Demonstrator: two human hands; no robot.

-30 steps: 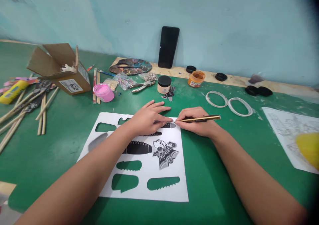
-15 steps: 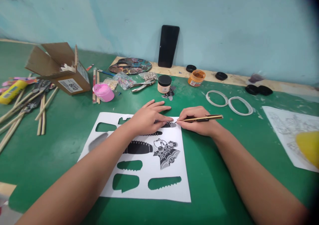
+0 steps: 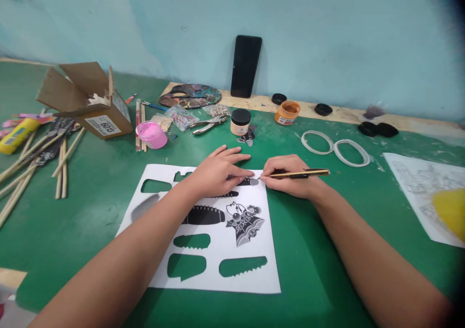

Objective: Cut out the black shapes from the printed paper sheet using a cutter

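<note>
A white sheet of paper [image 3: 218, 283] lies on the green table, with several shaped holes cut through it and black-and-grey printed figures on it. Flat over its upper part rests my left hand [image 3: 221, 173], fingers spread, the index fingertip beside a printed black piece [image 3: 249, 182] with a grey end. My right hand [image 3: 286, 175] pinches a slim gold pen-shaped craft knife [image 3: 301, 174] close to its tip. That tip touches or hovers at the sheet near the grey end; I cannot tell which. A printed head in a patterned collar [image 3: 245, 224] sits below.
Behind the sheet stand a black-lidded jar [image 3: 240, 122], an open orange paint jar [image 3: 287, 112], a pink jar [image 3: 151, 135] and pliers [image 3: 209, 124]. A cardboard box [image 3: 105, 119] and wooden sticks [image 3: 63, 168] are left. White rings [image 3: 351, 152] lie right; a phone [image 3: 246, 66] leans on the wall.
The craft knife has shifted very slightly right with my right hand. My left hand keeps its place on the sheet. The whole view has moved a little.
</note>
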